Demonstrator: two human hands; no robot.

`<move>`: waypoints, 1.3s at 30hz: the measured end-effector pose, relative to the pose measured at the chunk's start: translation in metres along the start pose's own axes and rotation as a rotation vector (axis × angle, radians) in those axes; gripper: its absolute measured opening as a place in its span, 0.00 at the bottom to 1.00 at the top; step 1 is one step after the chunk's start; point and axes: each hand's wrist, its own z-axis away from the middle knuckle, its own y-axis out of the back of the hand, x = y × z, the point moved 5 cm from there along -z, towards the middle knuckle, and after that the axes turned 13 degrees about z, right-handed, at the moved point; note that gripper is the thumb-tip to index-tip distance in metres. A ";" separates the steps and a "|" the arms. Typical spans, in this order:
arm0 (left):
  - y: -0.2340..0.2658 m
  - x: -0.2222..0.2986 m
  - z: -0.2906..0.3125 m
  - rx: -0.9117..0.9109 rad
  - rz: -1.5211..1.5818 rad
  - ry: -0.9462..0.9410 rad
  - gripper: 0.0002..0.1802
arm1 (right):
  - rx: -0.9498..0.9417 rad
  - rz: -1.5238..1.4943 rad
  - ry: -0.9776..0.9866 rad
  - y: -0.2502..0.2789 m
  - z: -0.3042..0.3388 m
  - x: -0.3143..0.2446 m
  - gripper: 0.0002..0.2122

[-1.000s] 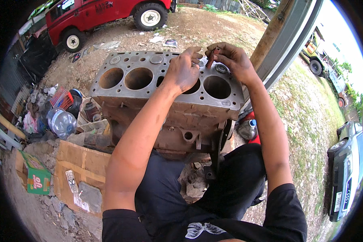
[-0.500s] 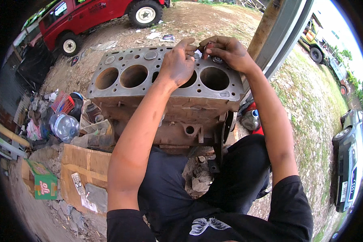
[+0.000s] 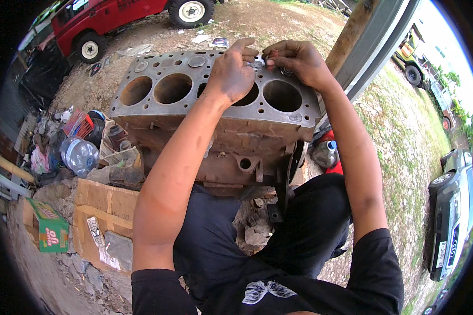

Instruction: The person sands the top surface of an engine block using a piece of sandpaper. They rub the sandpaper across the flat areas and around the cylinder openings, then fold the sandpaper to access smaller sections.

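A large engine block (image 3: pixel 186 137) stands in front of me, its rusty brown side toward me and its grey metal deck (image 3: pixel 160 107) on top. Round cylinder bores (image 3: pixel 173 88) run in a row across the deck. Over the far right part, my left hand (image 3: pixel 232 72) is closed, fingers curled; what lies in its grip is hidden. Close beside it, my right hand (image 3: pixel 298 62) pinches a small reddish piece (image 3: pixel 270 61), mostly covered by the fingers. Something pale and shiny (image 3: pixel 258 62) shows between the hands, too small to name.
A metal post (image 3: pixel 376 44) rises right behind the block. At left lie a clear plastic jug (image 3: pixel 80 156), a red basket (image 3: pixel 78 124), flattened cardboard (image 3: pixel 108 202) and a green box (image 3: pixel 52 227). A dark bottle (image 3: pixel 326 153) stands right of the block. Parked vehicles surround the stony ground.
The view has shifted slightly. My right fingers have closed further over the reddish piece, so less of it shows. Both hands stay close together above the block.
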 end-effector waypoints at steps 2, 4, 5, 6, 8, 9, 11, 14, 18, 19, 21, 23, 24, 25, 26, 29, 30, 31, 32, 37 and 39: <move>0.003 -0.005 -0.002 0.011 0.059 0.025 0.38 | 0.131 0.302 -0.159 -0.002 0.000 -0.014 0.09; 0.004 -0.008 -0.003 0.012 0.065 0.025 0.39 | 0.196 0.437 -0.259 -0.001 0.002 -0.033 0.09; 0.004 -0.007 -0.001 0.025 0.063 0.018 0.39 | 0.194 0.420 -0.283 -0.001 0.003 -0.040 0.10; 0.003 -0.007 0.000 0.038 0.065 0.014 0.39 | 0.190 0.405 -0.309 -0.002 0.004 -0.042 0.11; 0.006 -0.007 -0.001 0.041 0.027 0.006 0.39 | 0.120 0.270 -0.163 -0.006 0.001 -0.037 0.11; 0.004 -0.005 -0.002 0.035 0.013 -0.002 0.40 | 0.091 0.209 -0.094 -0.004 0.001 -0.033 0.10; 0.002 -0.004 -0.002 0.027 0.034 0.016 0.40 | 0.002 0.154 0.025 -0.003 0.000 -0.022 0.10; 0.003 0.005 0.001 0.016 0.039 0.020 0.45 | -0.036 0.146 0.110 -0.005 0.003 -0.019 0.10; 0.007 -0.001 -0.001 0.067 0.052 -0.091 0.54 | 0.042 0.219 0.092 0.000 0.004 -0.024 0.10; 0.008 -0.001 -0.001 0.083 0.046 -0.129 0.57 | 0.094 0.277 -0.022 0.000 0.004 -0.032 0.10; 0.010 -0.005 -0.002 0.083 0.081 -0.106 0.58 | 0.205 0.389 -0.257 -0.002 0.006 -0.045 0.10; 0.010 -0.005 -0.003 0.080 0.095 -0.091 0.58 | 0.247 0.381 -0.210 -0.004 0.004 -0.040 0.11; 0.011 -0.004 -0.001 0.088 0.090 -0.086 0.58 | 0.262 0.378 -0.182 -0.004 0.001 -0.038 0.11; 0.013 -0.003 0.000 0.096 0.086 -0.080 0.58 | 0.124 0.346 -0.162 -0.004 0.000 -0.039 0.10; 0.014 -0.003 -0.001 0.087 0.075 -0.091 0.58 | 0.069 0.264 -0.071 -0.002 -0.001 -0.035 0.11; 0.015 -0.009 -0.002 0.087 0.091 -0.086 0.56 | -0.117 -0.075 0.153 0.000 0.002 -0.025 0.15; 0.013 -0.010 -0.003 0.094 0.123 -0.060 0.54 | -0.109 -0.132 0.128 0.001 0.004 -0.022 0.15; 0.012 -0.011 -0.003 0.101 0.156 -0.034 0.52 | -0.100 -0.189 0.103 0.001 0.005 -0.018 0.15; 0.012 -0.011 -0.003 0.067 0.094 -0.040 0.48 | -0.091 -0.246 0.077 0.001 0.006 -0.015 0.15; 0.003 0.005 0.000 0.002 -0.081 -0.088 0.27 | 0.055 -0.073 -0.031 0.005 0.008 -0.014 0.17; -0.001 0.011 -0.003 -0.009 -0.133 -0.105 0.25 | 0.030 -0.052 -0.042 0.006 0.006 -0.015 0.17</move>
